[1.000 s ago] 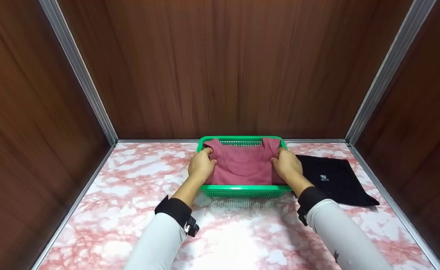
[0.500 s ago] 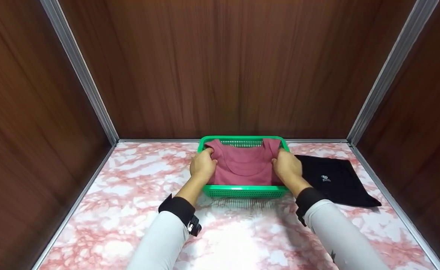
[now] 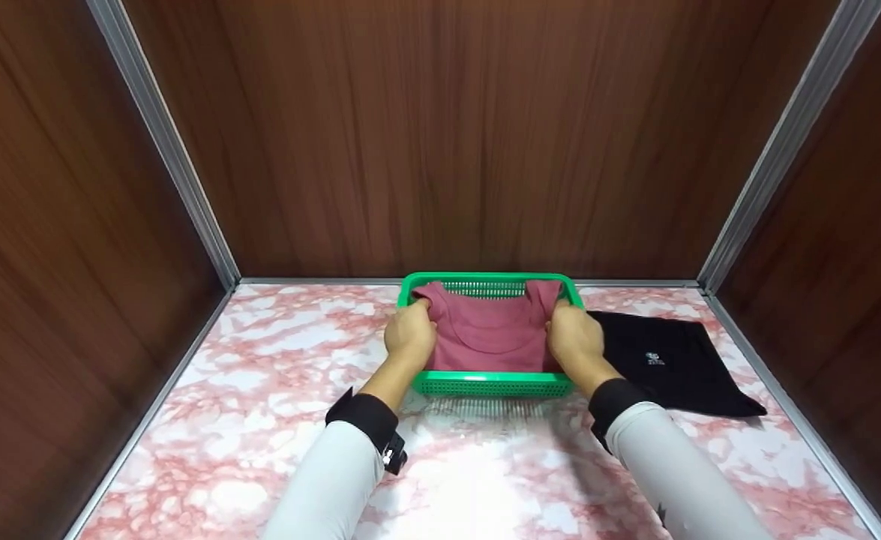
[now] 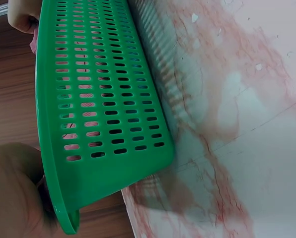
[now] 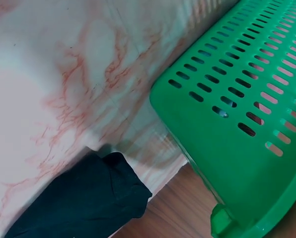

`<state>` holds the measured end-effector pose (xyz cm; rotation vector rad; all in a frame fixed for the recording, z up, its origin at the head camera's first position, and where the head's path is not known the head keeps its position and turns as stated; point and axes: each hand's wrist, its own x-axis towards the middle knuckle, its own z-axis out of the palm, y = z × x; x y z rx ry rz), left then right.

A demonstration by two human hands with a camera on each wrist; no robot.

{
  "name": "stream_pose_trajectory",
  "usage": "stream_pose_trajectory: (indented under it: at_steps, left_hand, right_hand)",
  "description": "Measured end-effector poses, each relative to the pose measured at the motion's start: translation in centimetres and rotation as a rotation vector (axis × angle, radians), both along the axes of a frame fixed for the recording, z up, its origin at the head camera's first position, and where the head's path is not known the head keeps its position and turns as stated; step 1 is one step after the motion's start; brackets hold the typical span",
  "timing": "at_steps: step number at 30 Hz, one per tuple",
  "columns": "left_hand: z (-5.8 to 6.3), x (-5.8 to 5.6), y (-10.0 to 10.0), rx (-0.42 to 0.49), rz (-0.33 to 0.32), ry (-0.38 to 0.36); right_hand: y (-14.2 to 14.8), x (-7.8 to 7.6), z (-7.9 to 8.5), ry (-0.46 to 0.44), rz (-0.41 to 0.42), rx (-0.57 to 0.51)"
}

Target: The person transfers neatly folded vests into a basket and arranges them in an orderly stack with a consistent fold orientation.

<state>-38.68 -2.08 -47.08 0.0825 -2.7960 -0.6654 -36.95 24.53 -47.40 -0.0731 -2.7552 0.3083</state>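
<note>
A dusty-pink tank top (image 3: 489, 334) lies folded inside a green perforated plastic basket (image 3: 494, 384); its neckline and straps face the far side. My left hand (image 3: 410, 336) grips the left edge of the top, over the basket's left rim. On the opposite side, my right hand (image 3: 576, 339) grips the right edge. In the left wrist view, the left hand (image 4: 16, 191) appears by the basket's rim, and the right hand (image 4: 24, 15) shows curled fingers with pink cloth below them. The fingertips inside the basket are largely hidden.
A black folded garment (image 3: 669, 364) with a small white print lies flat right of the basket, partly behind the right forearm. Brown wood-grain panels (image 3: 455, 142) enclose the pink-and-white marbled tabletop (image 3: 260, 420) at the back and both sides.
Both hands have drawn slightly inward, toward each other, with their grip on the tank top kept. The whole head view has shifted a little; basket and black garment look otherwise unchanged.
</note>
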Motion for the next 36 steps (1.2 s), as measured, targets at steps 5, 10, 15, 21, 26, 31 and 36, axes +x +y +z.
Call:
stream_pose_trajectory:
  at_steps: [5,10,15,21,26,31,36]
  left_hand:
    - [-0.2,-0.1,0.1,-0.035,-0.009,0.017]
    - [-0.5,-0.2,0.2,-0.088,-0.019,0.032]
    - [-0.6,-0.2,0.2,-0.108,-0.027,0.032]
    - [-0.5,-0.3,0.4,-0.106,-0.034,0.018]
    - [-0.8,-0.4,0.6,-0.148,-0.054,0.043]
    - [-1.2,-0.4,0.7,-0.223,-0.076,0.069]
    - [-1.4,-0.5,0.8,-0.237,-0.074,0.069]
  right_hand:
    - [-0.1,-0.1,-0.1,-0.004,0.015,0.027]
    - [-0.1,-0.2,-0.4,-0.016,0.035,0.054]
    - [-0.1,-0.3,-0.8,-0.020,0.061,0.103]
    - [0.0,-0.5,-1.0,0.003,0.053,0.130]
    - [0.0,-0.6,-1.1,0.006,0.049,0.166]
    - [-0.1,-0.4,-1.2,0.017,0.065,0.186]
    - [-0.2,-0.4,-1.2,0.032,0.070,0.190]
